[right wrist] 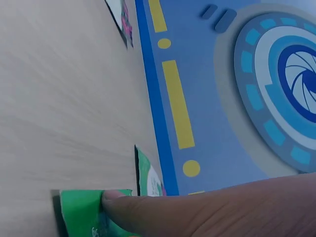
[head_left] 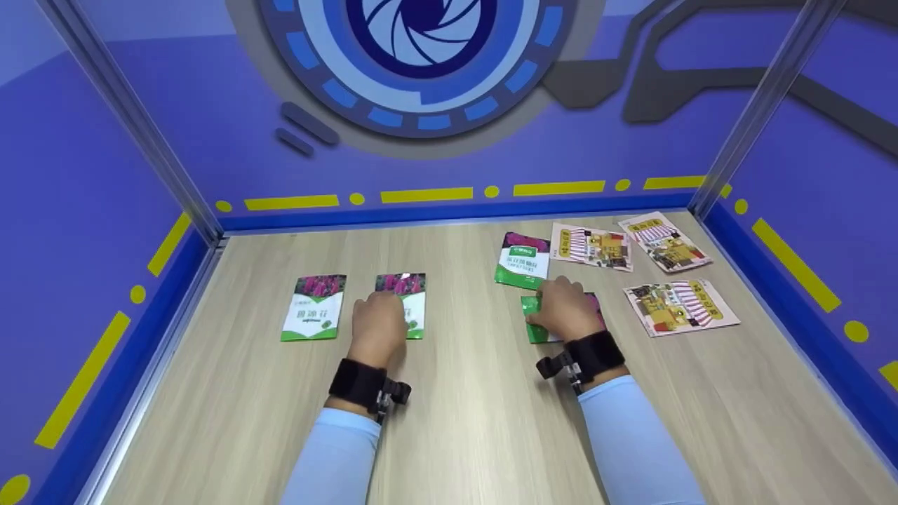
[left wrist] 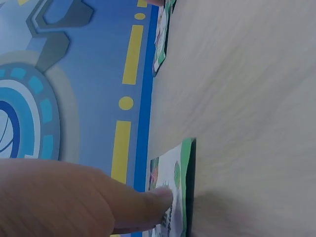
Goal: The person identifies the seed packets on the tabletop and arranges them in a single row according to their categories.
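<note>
My left hand (head_left: 379,326) grips a white and green seed packet (head_left: 415,308) with pink flowers on it, left of the table's middle. In the left wrist view the thumb lies on the face of this packet (left wrist: 170,197); the other fingers are hidden. To its left a similar seed packet (head_left: 313,308) lies flat. On the right side, my right hand (head_left: 567,308) holds a green seed packet (head_left: 531,330), its thumb on the green end (right wrist: 81,210). Just behind that hand lies another green and white seed packet (head_left: 523,261).
Three cream packets printed with striped awnings lie at the right: one by the back wall (head_left: 591,245), one in the far corner (head_left: 665,242) and one nearer me (head_left: 680,307). Blue printed walls (head_left: 435,165) enclose the wooden table (head_left: 463,421) at the back and sides.
</note>
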The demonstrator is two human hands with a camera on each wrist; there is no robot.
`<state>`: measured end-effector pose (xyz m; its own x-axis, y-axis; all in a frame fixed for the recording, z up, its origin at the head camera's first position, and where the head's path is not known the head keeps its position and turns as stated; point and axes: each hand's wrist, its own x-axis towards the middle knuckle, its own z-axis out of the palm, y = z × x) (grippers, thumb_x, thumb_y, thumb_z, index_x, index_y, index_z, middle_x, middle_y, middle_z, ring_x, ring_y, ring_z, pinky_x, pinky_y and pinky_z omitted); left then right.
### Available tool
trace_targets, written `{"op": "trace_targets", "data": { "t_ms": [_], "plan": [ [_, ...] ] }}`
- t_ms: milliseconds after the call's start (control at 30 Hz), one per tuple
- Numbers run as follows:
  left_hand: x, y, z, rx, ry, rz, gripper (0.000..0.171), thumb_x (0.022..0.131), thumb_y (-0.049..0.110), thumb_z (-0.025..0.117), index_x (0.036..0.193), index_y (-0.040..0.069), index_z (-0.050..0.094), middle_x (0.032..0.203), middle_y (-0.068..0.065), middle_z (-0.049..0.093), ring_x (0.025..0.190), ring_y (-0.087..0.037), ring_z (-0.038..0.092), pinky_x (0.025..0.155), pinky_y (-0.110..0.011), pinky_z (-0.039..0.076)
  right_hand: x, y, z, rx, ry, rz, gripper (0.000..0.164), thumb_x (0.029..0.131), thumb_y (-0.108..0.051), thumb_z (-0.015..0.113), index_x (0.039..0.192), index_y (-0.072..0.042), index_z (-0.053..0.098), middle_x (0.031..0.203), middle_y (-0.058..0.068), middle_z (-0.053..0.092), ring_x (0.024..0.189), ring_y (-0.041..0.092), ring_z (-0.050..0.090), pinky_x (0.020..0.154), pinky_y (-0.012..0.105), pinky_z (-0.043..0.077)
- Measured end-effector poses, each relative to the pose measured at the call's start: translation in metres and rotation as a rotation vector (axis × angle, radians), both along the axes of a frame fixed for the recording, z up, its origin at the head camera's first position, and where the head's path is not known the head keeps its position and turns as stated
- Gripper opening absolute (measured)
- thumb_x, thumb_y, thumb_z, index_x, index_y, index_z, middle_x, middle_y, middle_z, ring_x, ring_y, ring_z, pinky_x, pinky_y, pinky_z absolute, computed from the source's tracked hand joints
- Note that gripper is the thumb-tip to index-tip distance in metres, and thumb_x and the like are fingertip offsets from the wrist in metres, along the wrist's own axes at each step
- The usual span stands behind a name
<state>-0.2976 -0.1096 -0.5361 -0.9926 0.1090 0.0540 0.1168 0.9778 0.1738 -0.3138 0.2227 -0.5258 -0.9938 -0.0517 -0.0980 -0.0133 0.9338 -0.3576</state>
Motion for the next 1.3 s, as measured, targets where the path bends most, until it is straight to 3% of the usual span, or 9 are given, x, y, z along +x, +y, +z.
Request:
{"op": "trace_targets", "data": {
  "t_ms": [100,333,533,800,900,1100,1300],
  "plan": [
    [-0.001,-0.002,0.0,0.042,-0.002,0.025,0.022,0.096,0.017,0.091,0.081,0.006,0.079,0.099,-0.013,0.082,0.098,-0.034,0.075,0.097,-0.053,0.057,0.0,0.003,-0.001,-0.007,-0.023,0.004,0.041,0.093,-0.031,0.093,0.115,0.0,0.076,0.113,0.02,0.065,0.105,0.037,0.059,0.082,0.049,0.053],
    [-0.001,-0.01,-0.001,0.008,0.03,0.091,0.008,0.1,0.008,0.08,0.096,0.001,0.083,0.106,-0.02,0.083,0.105,-0.04,0.076,0.1,-0.059,0.057,0.001,0.003,-0.001,-0.028,-0.023,0.017,0.044,0.094,-0.028,0.093,0.121,0.003,0.078,0.116,0.021,0.064,0.106,0.037,0.057,0.085,0.051,0.055],
    [-0.003,-0.017,0.0,0.022,0.035,0.101,0.008,0.101,0.005,0.077,0.097,0.001,0.083,0.107,-0.021,0.083,0.104,-0.04,0.074,0.098,-0.061,0.055,0.001,0.005,-0.002,-0.02,-0.019,0.029,0.045,0.095,-0.03,0.093,0.122,0.002,0.078,0.117,0.021,0.064,0.107,0.038,0.057,0.085,0.051,0.054],
    [-0.002,-0.021,0.001,-0.007,0.033,0.134,0.021,0.106,-0.002,0.063,0.105,0.0,0.084,0.112,-0.022,0.083,0.108,-0.041,0.075,0.101,-0.062,0.053,-0.001,0.005,-0.004,-0.012,-0.033,0.025,0.048,0.095,-0.031,0.093,0.126,0.001,0.077,0.12,0.021,0.064,0.11,0.038,0.057,0.087,0.05,0.054],
    [-0.001,-0.02,0.002,-0.024,0.022,0.137,0.02,0.106,-0.001,0.064,0.106,0.0,0.084,0.113,-0.022,0.083,0.109,-0.041,0.075,0.101,-0.062,0.054,-0.001,0.004,-0.004,-0.003,-0.028,0.031,0.049,0.096,-0.032,0.093,0.128,0.001,0.077,0.121,0.021,0.064,0.11,0.038,0.057,0.087,0.052,0.055],
    [0.001,-0.012,0.001,-0.031,0.072,0.101,0.018,0.101,-0.003,0.066,0.103,-0.002,0.084,0.109,-0.023,0.083,0.106,-0.041,0.077,0.093,-0.059,0.061,0.0,0.006,-0.003,0.015,-0.01,0.035,0.048,0.095,-0.035,0.093,0.125,0.0,0.078,0.117,0.02,0.063,0.107,0.037,0.058,0.085,0.052,0.054],
    [0.001,-0.01,-0.003,-0.054,0.051,0.078,0.02,0.101,-0.004,0.064,0.108,-0.005,0.083,0.109,-0.024,0.08,0.107,-0.04,0.077,0.091,-0.058,0.062,-0.001,0.006,-0.003,0.014,-0.014,0.034,0.048,0.095,-0.037,0.094,0.124,-0.002,0.078,0.117,0.019,0.063,0.107,0.037,0.058,0.086,0.053,0.053]
  ]
}}
